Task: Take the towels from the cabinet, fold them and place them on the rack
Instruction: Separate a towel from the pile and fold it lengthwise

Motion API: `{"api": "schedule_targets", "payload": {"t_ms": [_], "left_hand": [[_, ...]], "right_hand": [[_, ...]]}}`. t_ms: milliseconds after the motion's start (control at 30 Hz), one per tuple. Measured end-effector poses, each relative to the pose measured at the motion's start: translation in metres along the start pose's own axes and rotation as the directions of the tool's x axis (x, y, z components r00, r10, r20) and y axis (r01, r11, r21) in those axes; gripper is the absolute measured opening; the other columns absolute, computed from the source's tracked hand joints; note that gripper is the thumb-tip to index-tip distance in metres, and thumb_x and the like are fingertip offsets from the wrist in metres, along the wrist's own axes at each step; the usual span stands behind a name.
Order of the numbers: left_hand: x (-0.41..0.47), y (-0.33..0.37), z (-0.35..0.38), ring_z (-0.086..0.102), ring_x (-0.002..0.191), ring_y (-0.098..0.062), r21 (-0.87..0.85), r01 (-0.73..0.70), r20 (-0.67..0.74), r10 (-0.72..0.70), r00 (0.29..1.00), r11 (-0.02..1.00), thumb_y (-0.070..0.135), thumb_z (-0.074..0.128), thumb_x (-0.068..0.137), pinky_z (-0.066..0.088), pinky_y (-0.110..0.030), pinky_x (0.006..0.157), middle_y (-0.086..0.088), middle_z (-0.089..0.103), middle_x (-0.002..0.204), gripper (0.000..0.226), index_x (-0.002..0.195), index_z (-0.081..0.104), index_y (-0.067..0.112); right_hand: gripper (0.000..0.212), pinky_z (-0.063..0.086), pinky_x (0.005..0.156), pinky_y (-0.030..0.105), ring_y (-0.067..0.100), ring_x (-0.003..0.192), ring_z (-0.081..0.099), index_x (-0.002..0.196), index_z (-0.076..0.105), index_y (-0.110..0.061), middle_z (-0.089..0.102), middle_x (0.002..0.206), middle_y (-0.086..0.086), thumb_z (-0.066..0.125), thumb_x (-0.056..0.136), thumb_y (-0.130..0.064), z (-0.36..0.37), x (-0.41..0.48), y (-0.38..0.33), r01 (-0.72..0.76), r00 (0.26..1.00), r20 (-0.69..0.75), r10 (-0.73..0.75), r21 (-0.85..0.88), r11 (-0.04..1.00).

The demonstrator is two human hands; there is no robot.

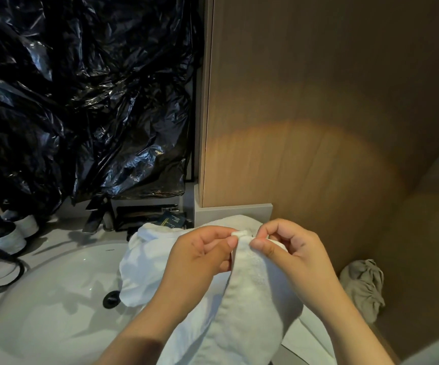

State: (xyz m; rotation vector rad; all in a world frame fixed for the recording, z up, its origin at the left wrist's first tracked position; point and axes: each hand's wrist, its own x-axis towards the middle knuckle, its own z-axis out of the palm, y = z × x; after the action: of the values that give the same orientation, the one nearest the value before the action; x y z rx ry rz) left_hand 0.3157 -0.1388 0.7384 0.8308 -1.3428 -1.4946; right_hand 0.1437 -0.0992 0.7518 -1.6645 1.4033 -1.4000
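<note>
Two hands: left hand (200,255) and right hand (296,255) both pinch the towel (252,299) by its top edge, fingers curled on the cloth, thumbs almost touching.
Towel: lower centre of frame, long axis hanging down toward me.
Next: I'd slide the hands apart sideways; corners possibly matched, but folds hide them.

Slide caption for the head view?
Left hand and right hand pinch a white towel edge beside the sink.

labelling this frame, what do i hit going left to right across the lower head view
pump bottles, sink drain, left hand, right hand (both pinch the white towel), grey crumpled cloth
</note>
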Motion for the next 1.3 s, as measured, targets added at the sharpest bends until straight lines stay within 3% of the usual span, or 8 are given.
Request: {"api": "schedule_targets", "payload": {"t_ms": [300, 500, 700, 800, 933, 1033, 1133, 1300], "left_hand": [[-0.004, 0.005, 0.001, 0.073, 0.082, -0.016, 0.106, -0.056, 0.043, 0.052, 0.998, 0.993, 0.01, 0.059, 0.092, 0.056, -0.02, 0.067, -0.002, 0.076, 0.089, 0.021, 0.094, 0.076, 0.022], [-0.01, 0.01, -0.005, 0.072, 0.091, -0.013, 0.151, -0.099, 0.117, 0.081, 0.99, 0.984, 0.016, 0.059, 0.091, 0.055, -0.02, 0.075, 0.003, 0.076, 0.097, 0.02, 0.1, 0.075, 0.023], [-0.011, 0.01, -0.008, 0.07, 0.091, -0.007, 0.257, -0.162, 0.018, 0.163, 0.986, 0.953, 0.006, 0.064, 0.088, 0.054, -0.018, 0.081, 0.008, 0.075, 0.095, 0.02, 0.099, 0.074, 0.019], [-0.008, 0.011, -0.011, 0.068, 0.09, -0.004, 0.314, -0.197, -0.038, 0.22, 0.975, 0.929, 0.006, 0.061, 0.091, 0.051, -0.015, 0.079, 0.007, 0.074, 0.094, 0.019, 0.099, 0.073, 0.019], [0.007, 0.024, -0.023, 0.063, 0.081, 0.006, 0.392, -0.248, -0.097, 0.308, 0.946, 0.886, 0.001, 0.053, 0.094, 0.043, -0.004, 0.071, 0.004, 0.072, 0.09, 0.022, 0.1, 0.071, 0.012], [0.027, 0.036, -0.039, 0.061, 0.083, 0.008, 0.488, -0.235, -0.119, 0.331, 0.936, 0.841, 0.007, 0.052, 0.096, 0.043, -0.005, 0.073, 0.011, 0.071, 0.094, 0.024, 0.1, 0.071, 0.021], [0.044, 0.043, -0.053, 0.059, 0.09, 0.008, 0.577, -0.213, -0.109, 0.333, 0.937, 0.789, 0.013, 0.05, 0.098, 0.043, -0.012, 0.076, 0.018, 0.068, 0.097, 0.027, 0.098, 0.068, 0.033], [0.067, 0.049, -0.073, 0.058, 0.094, 0.003, 0.636, -0.195, -0.149, 0.367, 0.918, 0.747, 0.015, 0.05, 0.098, 0.042, -0.018, 0.078, 0.02, 0.066, 0.097, 0.026, 0.098, 0.067, 0.034]], "right_hand": [[0.016, 0.041, 0.061, 0.009, 0.002, 0.065, 0.055, 0.074, 0.068, -0.028, 0.061, 0.067, -0.013, 0.076, 0.084, -0.018, 0.003, -0.002, 0.003, -0.009, 1.0, -0.02, 0.008, -0.049, 0.999], [0.014, 0.042, 0.062, 0.01, 0.002, 0.069, 0.057, 0.075, 0.069, -0.03, 0.062, 0.069, -0.015, 0.076, 0.084, -0.021, 0.005, 0.0, 0.004, 0.002, 1.0, -0.008, -0.002, -0.086, 0.996], [0.015, 0.037, 0.055, 0.01, 0.001, 0.057, 0.048, 0.069, 0.068, -0.024, 0.056, 0.059, -0.011, 0.077, 0.082, -0.022, 0.008, 0.005, 0.007, -0.033, 0.999, 0.014, 0.033, -0.029, 0.999], [0.018, 0.04, 0.059, 0.017, 0.005, 0.061, 0.05, 0.07, 0.068, -0.02, 0.059, 0.065, 0.003, 0.072, 0.086, -0.027, 0.005, 0.007, 0.008, -0.052, 0.996, 0.069, 0.056, -0.056, 0.997], [0.034, 0.042, 0.061, 0.032, 0.023, 0.063, 0.05, 0.075, 0.066, -0.01, 0.057, 0.074, 0.02, 0.065, 0.089, -0.041, -0.002, 0.007, 0.014, -0.076, 0.983, 0.163, 0.081, -0.036, 0.996], [0.044, 0.04, 0.062, 0.035, 0.025, 0.063, 0.048, 0.076, 0.065, -0.007, 0.056, 0.074, 0.023, 0.061, 0.086, -0.05, -0.006, 0.011, 0.017, -0.075, 0.981, 0.178, 0.078, -0.024, 0.997], [0.042, 0.043, 0.063, 0.036, 0.033, 0.067, 0.054, 0.077, 0.067, -0.013, 0.061, 0.075, 0.017, 0.06, 0.085, -0.054, -0.009, 0.016, 0.02, -0.037, 0.984, 0.169, 0.051, -0.084, 0.996], [0.036, 0.054, 0.063, 0.036, 0.015, 0.074, 0.064, 0.086, 0.067, -0.034, 0.068, 0.08, -0.01, 0.053, 0.084, -0.068, -0.018, 0.022, 0.017, 0.066, 0.975, 0.221, 0.004, -0.31, 0.949]]}}
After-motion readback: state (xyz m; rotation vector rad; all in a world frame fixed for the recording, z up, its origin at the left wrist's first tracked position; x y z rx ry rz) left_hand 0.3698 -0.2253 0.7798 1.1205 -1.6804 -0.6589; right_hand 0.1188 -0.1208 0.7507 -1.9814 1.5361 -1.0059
